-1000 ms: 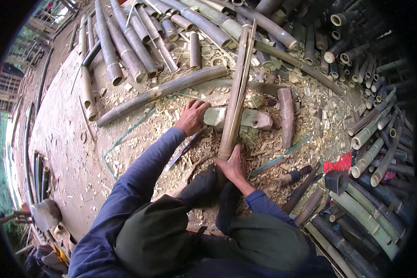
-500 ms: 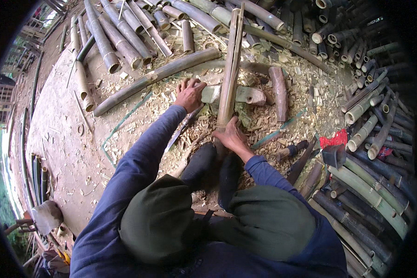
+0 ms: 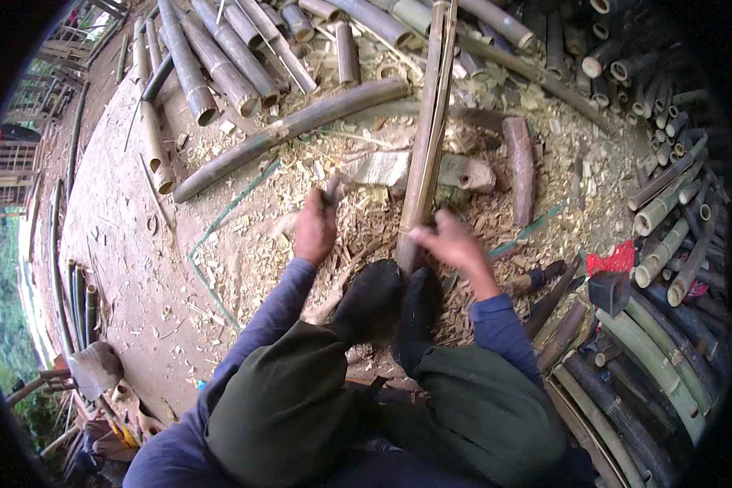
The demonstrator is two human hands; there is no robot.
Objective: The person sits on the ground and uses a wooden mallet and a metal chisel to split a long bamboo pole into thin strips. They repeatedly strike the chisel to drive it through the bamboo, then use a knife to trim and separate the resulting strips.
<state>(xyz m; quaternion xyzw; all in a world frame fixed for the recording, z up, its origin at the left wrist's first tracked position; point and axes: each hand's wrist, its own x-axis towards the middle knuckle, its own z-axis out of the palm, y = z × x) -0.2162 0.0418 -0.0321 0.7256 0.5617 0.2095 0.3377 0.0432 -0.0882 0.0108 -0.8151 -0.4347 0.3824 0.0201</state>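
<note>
A long split bamboo pole (image 3: 425, 154) rests across a pale wooden block (image 3: 378, 168), its near end at my feet. A lengthwise split runs through its far part. My left hand (image 3: 315, 232) is closed left of the pole, around what looks like the dark handle of a knife (image 3: 331, 190); its blade does not show. My right hand (image 3: 455, 244) is blurred at the pole's right side, low down, with a fingertip or thumb against it. Whether its fingers wrap the pole is hidden by the blur.
Wood chips (image 3: 358, 220) cover the ground around the block. A curved bamboo length (image 3: 293, 130) lies behind my left hand, a short thick wooden piece (image 3: 519, 171) to the block's right. Bamboo stacks (image 3: 667, 220) fill the right side; several poles (image 3: 191, 77) lie far left.
My left hand has left the block, drawn back toward me and closed around the dark handle. The knife no longer lies beside my left forearm. My right hand's grip on the pole looks looser.
</note>
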